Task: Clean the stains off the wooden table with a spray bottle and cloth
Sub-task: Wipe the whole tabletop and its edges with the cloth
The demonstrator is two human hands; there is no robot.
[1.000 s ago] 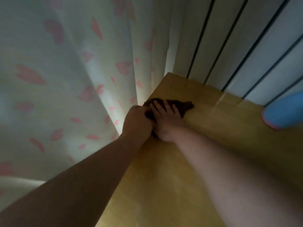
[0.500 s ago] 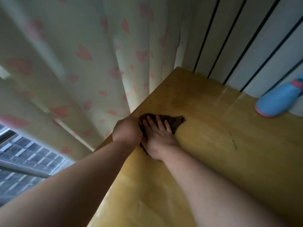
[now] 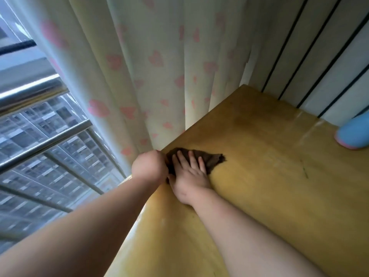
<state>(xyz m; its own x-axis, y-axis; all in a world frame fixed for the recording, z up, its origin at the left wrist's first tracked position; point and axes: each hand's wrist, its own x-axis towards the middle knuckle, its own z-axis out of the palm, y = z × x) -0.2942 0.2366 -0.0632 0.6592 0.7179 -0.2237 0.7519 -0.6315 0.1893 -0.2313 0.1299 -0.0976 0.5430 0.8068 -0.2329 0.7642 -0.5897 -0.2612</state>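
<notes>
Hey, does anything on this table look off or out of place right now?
Two marks: a thin dark streak on the wooden table, right of the brown cloth and apart from it, looks like an unwiped stain. A pale glossy smear runs near the blue spray bottle.

I see a glossy wooden table (image 3: 259,196), matt brown cloth (image 3: 211,158), fabric curtain (image 3: 159,76) at twelve o'clock, shiny metal rails (image 3: 30,92) at nine

Wooden desk (image 3: 269,196) is carrying a dark brown cloth (image 3: 211,158), lying flat by its left edge; blue bottle (image 3: 353,136) (only base showing) is standing far right.
</notes>
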